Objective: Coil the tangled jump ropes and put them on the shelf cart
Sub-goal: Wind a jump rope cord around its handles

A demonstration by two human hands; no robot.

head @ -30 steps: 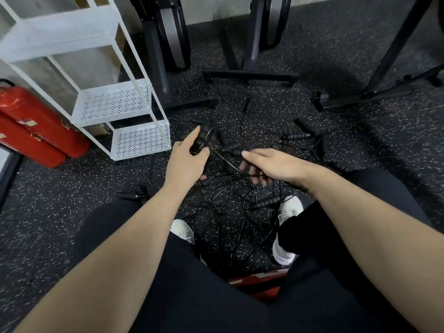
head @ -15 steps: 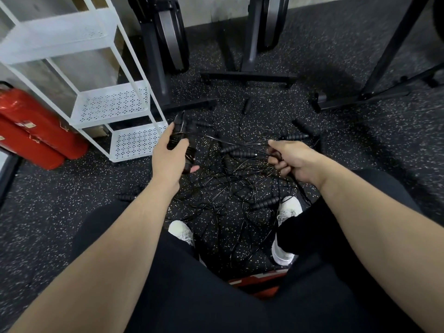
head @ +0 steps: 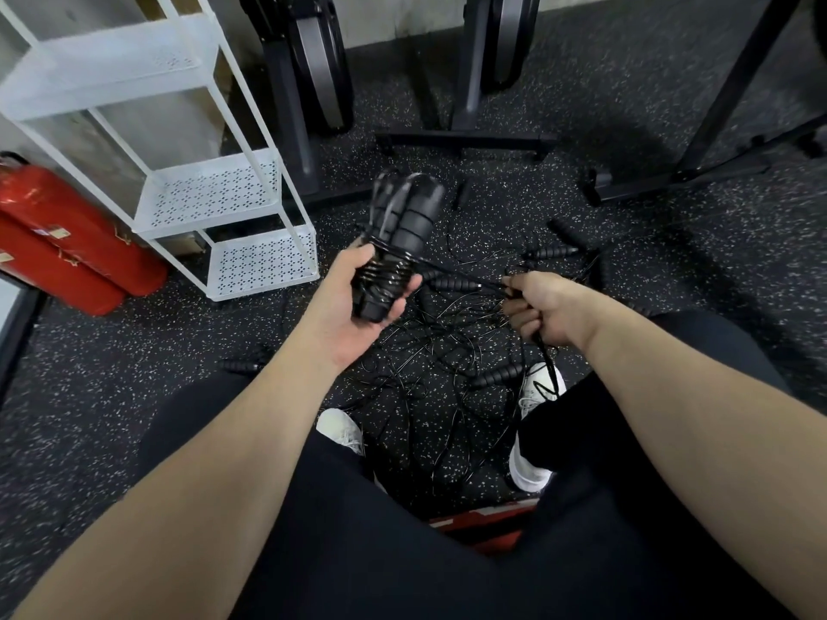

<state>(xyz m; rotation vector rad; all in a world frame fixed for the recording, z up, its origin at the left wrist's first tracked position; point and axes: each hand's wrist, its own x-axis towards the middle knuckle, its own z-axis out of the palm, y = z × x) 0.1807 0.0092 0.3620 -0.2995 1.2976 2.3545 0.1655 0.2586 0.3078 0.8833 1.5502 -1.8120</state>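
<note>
My left hand (head: 353, 306) grips a pair of black jump rope handles (head: 398, 234) held together, with black cord wound several turns around their lower part. The cord runs taut to the right into my right hand (head: 541, 306), whose fingers are curled round it. Below both hands a tangle of thin black ropes (head: 447, 373) with several ribbed black handles lies on the speckled floor between my feet. The white three-tier shelf cart (head: 210, 194) stands to the left of my left hand, its shelves bare.
Two red fire extinguishers (head: 67, 243) lie on the floor left of the cart. Black exercise machine bases (head: 465, 140) and frame legs (head: 671, 176) stand behind the rope pile. My white shoes (head: 532, 472) sit at the pile's near edge.
My left hand has lifted and turned the handle pair upright, with more cord wound on it. My right hand has moved right along the cord, pulling it taut.
</note>
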